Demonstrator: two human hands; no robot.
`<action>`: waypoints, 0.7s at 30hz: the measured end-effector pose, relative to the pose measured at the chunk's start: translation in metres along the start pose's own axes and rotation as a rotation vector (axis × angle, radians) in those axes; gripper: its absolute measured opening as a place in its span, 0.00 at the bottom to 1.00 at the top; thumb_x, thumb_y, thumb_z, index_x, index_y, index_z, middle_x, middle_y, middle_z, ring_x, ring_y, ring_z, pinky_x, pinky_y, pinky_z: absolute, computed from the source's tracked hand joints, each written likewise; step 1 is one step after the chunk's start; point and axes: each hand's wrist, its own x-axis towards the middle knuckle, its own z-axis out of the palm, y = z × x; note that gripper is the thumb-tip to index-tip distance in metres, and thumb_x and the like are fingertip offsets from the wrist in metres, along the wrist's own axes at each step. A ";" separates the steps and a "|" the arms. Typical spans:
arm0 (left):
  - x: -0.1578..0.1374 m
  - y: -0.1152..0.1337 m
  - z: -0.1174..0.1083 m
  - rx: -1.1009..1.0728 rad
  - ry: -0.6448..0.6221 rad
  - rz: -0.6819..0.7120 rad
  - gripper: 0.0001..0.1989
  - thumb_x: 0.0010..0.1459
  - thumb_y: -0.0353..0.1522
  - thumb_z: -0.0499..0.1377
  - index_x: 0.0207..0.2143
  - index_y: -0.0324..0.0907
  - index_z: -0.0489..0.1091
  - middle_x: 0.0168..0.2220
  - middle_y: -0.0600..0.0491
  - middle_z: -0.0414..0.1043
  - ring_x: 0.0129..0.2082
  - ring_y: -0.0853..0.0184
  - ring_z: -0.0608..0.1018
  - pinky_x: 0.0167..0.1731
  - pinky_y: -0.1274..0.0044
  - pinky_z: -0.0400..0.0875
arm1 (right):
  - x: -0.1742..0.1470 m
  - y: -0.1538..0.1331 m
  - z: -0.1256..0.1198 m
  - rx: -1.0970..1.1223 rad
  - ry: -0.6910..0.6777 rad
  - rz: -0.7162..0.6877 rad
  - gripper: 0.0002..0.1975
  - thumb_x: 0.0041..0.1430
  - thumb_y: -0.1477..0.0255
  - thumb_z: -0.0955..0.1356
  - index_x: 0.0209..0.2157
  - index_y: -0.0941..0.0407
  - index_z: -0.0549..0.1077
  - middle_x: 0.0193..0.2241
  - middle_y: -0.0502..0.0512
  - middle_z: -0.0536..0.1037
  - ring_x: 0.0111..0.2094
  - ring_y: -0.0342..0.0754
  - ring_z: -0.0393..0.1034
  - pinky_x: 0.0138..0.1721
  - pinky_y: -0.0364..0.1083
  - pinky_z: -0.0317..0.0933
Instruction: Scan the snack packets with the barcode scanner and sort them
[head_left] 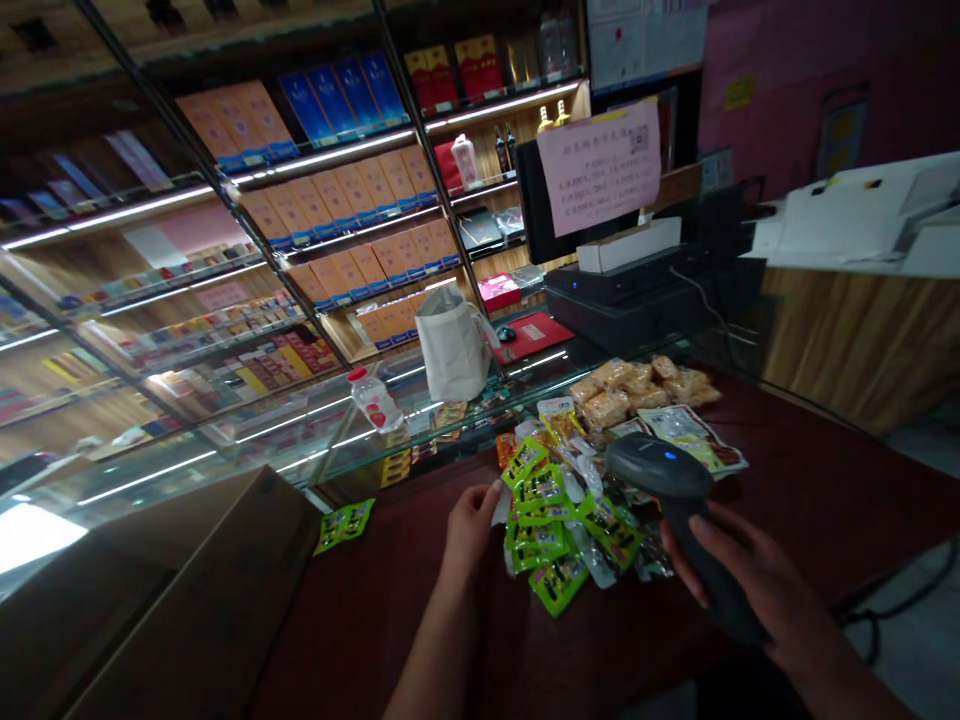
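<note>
My right hand (757,575) is wrapped round the handle of a dark barcode scanner (660,465) with a lit blue light on its head. The scanner is held over the right side of a heap of snack packets. At the heap's left edge, my left hand (471,520) has its fingers curled together beside a small pale piece; what they grip is unclear. Nearest to it are several green snack packets (540,488). Behind them lie wrapped tan snacks (637,388) and a flat white-and-green packet (694,440).
A cardboard box (202,590) stands at the left, with two green packets (344,525) beside it. On the glass counter are a red-capped bottle (377,402) and a white bag (452,345). A monitor (534,200) bearing a paper notice stands behind, before stocked shelves.
</note>
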 end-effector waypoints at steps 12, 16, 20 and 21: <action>0.013 0.019 0.025 -0.180 -0.133 -0.148 0.26 0.32 0.48 0.73 0.20 0.40 0.65 0.15 0.62 0.60 0.13 0.78 0.59 0.16 0.82 0.48 | -0.008 0.003 -0.004 -0.004 -0.010 0.034 0.24 0.51 0.49 0.73 0.30 0.57 0.75 0.20 0.51 0.75 0.17 0.41 0.61 0.18 0.41 0.56; 0.005 0.030 0.018 -0.229 -0.057 -0.069 0.24 0.33 0.46 0.73 0.22 0.39 0.66 0.16 0.63 0.61 0.15 0.79 0.59 0.18 0.84 0.50 | -0.006 0.005 -0.001 -0.005 -0.062 0.033 0.22 0.54 0.51 0.72 0.30 0.57 0.75 0.19 0.50 0.74 0.17 0.41 0.61 0.19 0.41 0.57; -0.010 0.038 0.002 -0.288 0.064 0.048 0.23 0.35 0.45 0.73 0.25 0.39 0.70 0.18 0.60 0.66 0.18 0.76 0.65 0.22 0.83 0.58 | -0.004 0.008 0.007 -0.049 -0.152 0.017 0.22 0.57 0.51 0.71 0.29 0.57 0.74 0.19 0.49 0.73 0.16 0.40 0.60 0.19 0.41 0.56; -0.015 0.039 -0.003 -0.311 0.084 0.059 0.23 0.35 0.45 0.74 0.26 0.39 0.71 0.18 0.60 0.68 0.19 0.76 0.67 0.22 0.83 0.60 | -0.003 0.008 0.011 -0.056 -0.186 0.015 0.22 0.57 0.50 0.71 0.29 0.57 0.74 0.18 0.49 0.72 0.16 0.40 0.60 0.19 0.41 0.56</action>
